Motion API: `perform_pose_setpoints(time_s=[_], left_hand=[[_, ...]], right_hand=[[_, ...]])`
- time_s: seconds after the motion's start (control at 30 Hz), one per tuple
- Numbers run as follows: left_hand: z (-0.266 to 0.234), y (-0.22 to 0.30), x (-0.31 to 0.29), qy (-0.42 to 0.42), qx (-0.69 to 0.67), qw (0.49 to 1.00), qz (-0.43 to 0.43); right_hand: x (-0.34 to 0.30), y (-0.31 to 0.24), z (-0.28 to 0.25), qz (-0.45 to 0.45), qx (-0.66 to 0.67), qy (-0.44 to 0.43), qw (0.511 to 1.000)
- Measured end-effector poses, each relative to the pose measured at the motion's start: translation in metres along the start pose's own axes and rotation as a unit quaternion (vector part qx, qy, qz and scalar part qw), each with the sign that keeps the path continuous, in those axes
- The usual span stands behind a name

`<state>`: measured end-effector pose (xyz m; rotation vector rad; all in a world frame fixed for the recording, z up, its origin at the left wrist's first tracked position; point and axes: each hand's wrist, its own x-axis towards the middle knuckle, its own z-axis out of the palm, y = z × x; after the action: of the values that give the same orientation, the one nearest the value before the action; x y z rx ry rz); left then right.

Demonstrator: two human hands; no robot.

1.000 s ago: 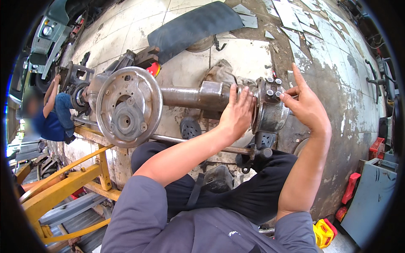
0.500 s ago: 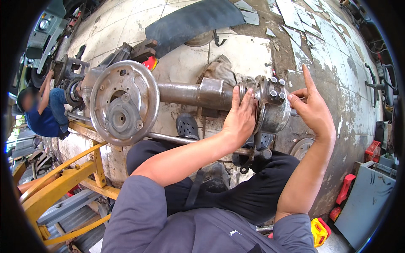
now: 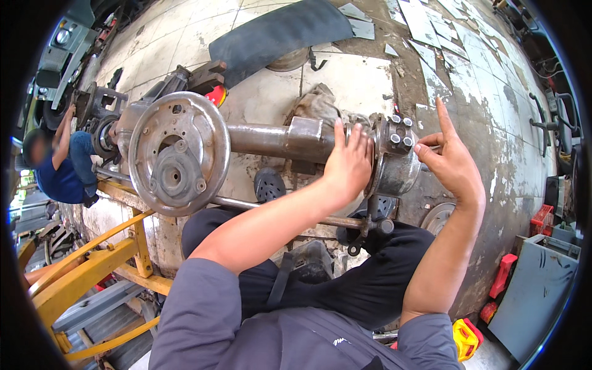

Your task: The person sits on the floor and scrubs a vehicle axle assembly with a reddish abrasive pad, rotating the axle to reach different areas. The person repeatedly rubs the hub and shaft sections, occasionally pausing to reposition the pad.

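Observation:
A long bare-metal vehicle axle (image 3: 259,139) lies crosswise in front of me. Its right end carries a rounded steel hub housing (image 3: 398,173) with a block of bolt heads (image 3: 401,132) on top. My left hand (image 3: 349,161) lies flat over the tube just left of that housing, fingers stretched out. At the housing's outer face is my right hand (image 3: 455,161), index finger pointing away from me, thumb and other fingers bent together against the end. What they pinch there, if anything, is hidden. A round brake backing plate (image 3: 213,123) stands nearer the left of the axle.
A thin rod (image 3: 283,209) runs below the axle, above my legs. At left stands a yellow frame (image 3: 92,274); beyond it a person in blue (image 3: 61,166) crouches by other parts. A dark curved panel (image 3: 277,38) lies on the floor, and a grey metal cabinet (image 3: 535,290) stands at right.
The whole view has shifted slightly. Both hands stay in nearly the same places, the left over the tube and the right at the housing's end.

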<state>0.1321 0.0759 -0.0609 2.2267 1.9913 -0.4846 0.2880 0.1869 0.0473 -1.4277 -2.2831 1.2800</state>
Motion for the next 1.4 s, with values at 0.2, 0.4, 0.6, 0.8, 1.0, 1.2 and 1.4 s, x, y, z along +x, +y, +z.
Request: perform_pose_setpoints(time_s=[0.2, 0.4, 0.6, 0.8, 1.0, 1.2, 1.4], left_hand=[[-0.052, -0.045, 0.06, -0.288, -0.044, 0.952, 0.094], [-0.055, -0.049, 0.078, -0.364, -0.055, 0.925, 0.091], [-0.04, -0.04, 0.042, -0.202, -0.089, 0.973, 0.074], [-0.045, -0.053, 0.064, -0.282, -0.117, 0.95, 0.071], [-0.029, -0.036, 0.009, -0.082, -0.087, 0.989, 0.086], [-0.014, -0.019, 0.01, -0.02, -0.01, 0.999, 0.042], [-0.026, -0.053, 0.059, -0.181, -0.122, 0.973, 0.075]], right_hand=[[0.001, 0.006, -0.001, 0.005, 0.027, -0.021, 0.999], [0.006, 0.005, -0.001, 0.01, 0.003, -0.022, 1.0], [0.001, 0.006, 0.0, 0.019, -0.007, -0.02, 1.0], [0.004, -0.003, 0.005, 0.007, -0.005, -0.039, 0.999], [0.006, 0.009, 0.001, 0.007, -0.008, -0.03, 1.0], [0.007, 0.009, 0.0, 0.027, -0.018, -0.014, 0.999], [0.011, 0.003, 0.005, 0.033, -0.026, -0.028, 0.999]])
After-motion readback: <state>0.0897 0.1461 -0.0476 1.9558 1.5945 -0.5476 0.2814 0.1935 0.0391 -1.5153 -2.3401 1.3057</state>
